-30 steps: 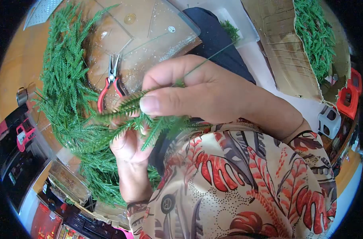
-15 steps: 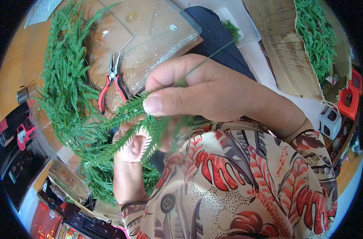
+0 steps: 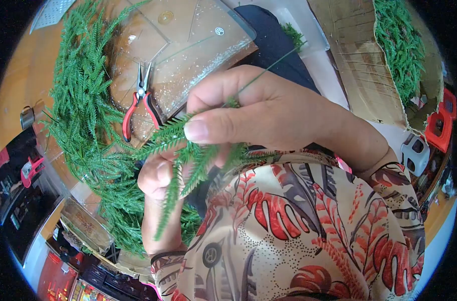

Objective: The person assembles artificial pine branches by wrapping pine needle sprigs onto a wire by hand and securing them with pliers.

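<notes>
My right hand (image 3: 268,113) is closed, with thumb and fingers pinching an artificial pine sprig (image 3: 201,165) by its stem. The sprig's thin green wire stem (image 3: 273,65) sticks out behind the hand towards the upper right. Several needle-covered fronds fan out below and left of the thumb. Just behind these fronds, my left hand (image 3: 155,178) has its fingers curled in. Fronds partly cover it, and what it grips, if anything, is hidden. Red-and-black needle-nose pliers (image 3: 142,98) lie just beyond the hands, jaws slightly apart.
A long heap of green artificial pine sprigs (image 3: 83,95) runs down the left side. A clear sheet (image 3: 198,30) dusted with white specks covers the work surface. At right stands a cardboard box (image 3: 348,55) holding more greenery (image 3: 399,45). Red (image 3: 439,128) and grey plastic items (image 3: 415,154) are beside it.
My left hand has moved slightly left, its fingers now curled more tightly. One frond has swung from pointing lower left to hanging nearly straight down. My right hand keeps its pinch.
</notes>
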